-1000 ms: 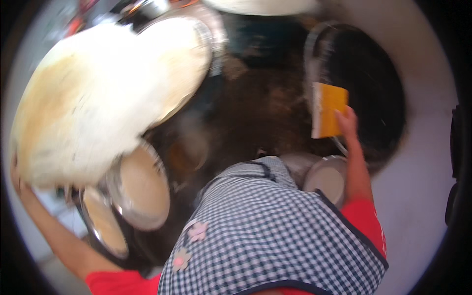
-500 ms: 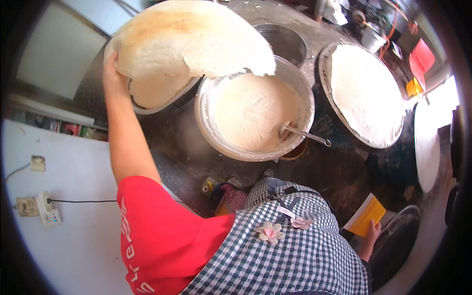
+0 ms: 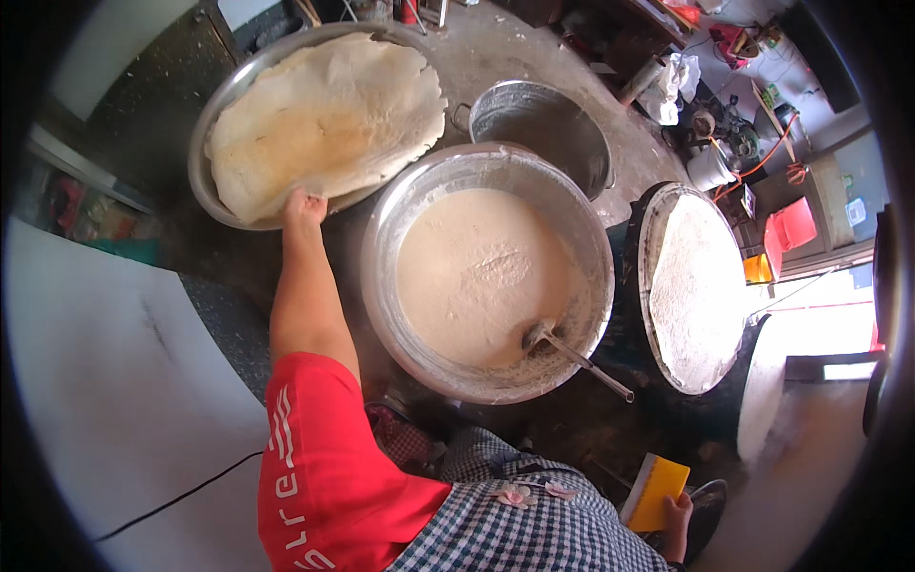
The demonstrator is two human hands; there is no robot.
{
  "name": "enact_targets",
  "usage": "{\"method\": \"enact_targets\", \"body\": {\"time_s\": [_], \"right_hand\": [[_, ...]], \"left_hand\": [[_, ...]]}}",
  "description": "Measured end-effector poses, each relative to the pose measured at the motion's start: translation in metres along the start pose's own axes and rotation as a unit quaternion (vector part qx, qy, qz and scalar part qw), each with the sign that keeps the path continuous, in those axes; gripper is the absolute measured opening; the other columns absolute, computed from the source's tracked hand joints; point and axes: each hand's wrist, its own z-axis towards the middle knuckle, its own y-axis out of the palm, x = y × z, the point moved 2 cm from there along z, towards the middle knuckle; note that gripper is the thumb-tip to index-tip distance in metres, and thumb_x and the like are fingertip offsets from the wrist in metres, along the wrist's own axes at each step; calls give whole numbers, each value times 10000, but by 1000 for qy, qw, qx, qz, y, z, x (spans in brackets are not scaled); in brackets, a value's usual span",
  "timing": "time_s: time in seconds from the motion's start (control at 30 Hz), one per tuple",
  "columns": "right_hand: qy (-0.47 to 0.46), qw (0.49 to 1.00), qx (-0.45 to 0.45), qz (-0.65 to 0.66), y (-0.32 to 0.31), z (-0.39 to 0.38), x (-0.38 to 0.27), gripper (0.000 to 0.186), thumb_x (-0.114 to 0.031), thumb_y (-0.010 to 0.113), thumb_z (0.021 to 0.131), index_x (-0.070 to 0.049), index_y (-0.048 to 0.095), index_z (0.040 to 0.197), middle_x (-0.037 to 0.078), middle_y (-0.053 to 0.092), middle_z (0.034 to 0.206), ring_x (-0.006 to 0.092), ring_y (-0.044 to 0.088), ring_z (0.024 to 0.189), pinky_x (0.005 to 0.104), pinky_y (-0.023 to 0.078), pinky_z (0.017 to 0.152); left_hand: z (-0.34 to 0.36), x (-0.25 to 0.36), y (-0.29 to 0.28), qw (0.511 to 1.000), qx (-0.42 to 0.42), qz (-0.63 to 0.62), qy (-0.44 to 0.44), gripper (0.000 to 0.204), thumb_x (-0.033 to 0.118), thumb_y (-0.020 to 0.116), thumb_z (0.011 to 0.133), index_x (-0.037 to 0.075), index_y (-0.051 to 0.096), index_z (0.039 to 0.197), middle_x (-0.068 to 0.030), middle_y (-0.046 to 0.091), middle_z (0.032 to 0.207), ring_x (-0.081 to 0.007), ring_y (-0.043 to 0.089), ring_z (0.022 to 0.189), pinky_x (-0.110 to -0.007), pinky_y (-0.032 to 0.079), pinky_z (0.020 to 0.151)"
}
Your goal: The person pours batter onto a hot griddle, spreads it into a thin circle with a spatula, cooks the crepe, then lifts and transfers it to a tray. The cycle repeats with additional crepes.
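My left hand (image 3: 303, 207) grips the near edge of a large thin flatbread (image 3: 324, 114), which lies spread over a wide metal basin (image 3: 195, 162) at the upper left. My right hand (image 3: 677, 510) holds a flat yellow-and-white scraper (image 3: 656, 491) low at the right. Between them a large metal bowl (image 3: 388, 224) holds pale batter (image 3: 457, 248), with a metal ladle (image 3: 591, 367) resting in it over the rim.
An empty-looking metal pot (image 3: 534, 124) stands behind the bowl. A round griddle (image 3: 691, 286) with pale batter on it sits on a dark drum at the right, another farther right (image 3: 758, 391). A white bucket (image 3: 707, 167), red chair (image 3: 791, 224) and cluttered floor lie beyond. A cable crosses the lower left.
The flatbread, held up in my left hand earlier, has come down onto the basin at the upper left. My view has turned leftward, and my right hand still holds the scraper.
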Motion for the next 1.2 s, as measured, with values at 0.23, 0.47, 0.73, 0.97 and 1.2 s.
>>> {"method": "enact_targets", "body": {"time_s": [0.23,0.47,0.73,0.97,1.2], "right_hand": [[9,995,7,-103,12,0,-38,207,-66,565,725,42,571,901,96,622,801,174,599,750,281,476,674],[-21,983,16,-182,19,17,-29,220,-68,574,701,50,563,886,98,610,768,186,591,714,298,471,636],[-25,995,1,-94,30,23,-11,203,-45,566,700,52,555,878,97,605,782,190,591,711,297,469,634],[16,991,-31,-125,57,35,-17,208,-54,553,707,40,572,891,96,621,808,189,603,735,290,473,631],[-30,983,-19,-181,48,51,-47,225,-141,563,679,36,596,813,116,627,719,212,616,710,321,484,630]], "left_hand": [[5,8,44,994,-3,-70,78,248,105,363,901,70,487,1113,-84,537,1140,-259,542,1014,-458,485,812],[-34,81,221,977,-128,28,166,289,-76,425,768,47,499,1019,-103,553,1013,-277,548,910,-474,495,758],[-156,184,267,920,-308,-8,242,95,52,429,893,9,501,937,-124,567,939,-255,545,883,-416,462,796],[-151,70,36,944,-233,-99,211,252,83,406,913,37,496,1144,-113,548,1162,-218,518,1081,-372,442,900],[-6,14,9,997,-41,-56,39,200,23,427,867,53,504,1049,-106,575,1065,-245,558,982,-417,471,811]]}}
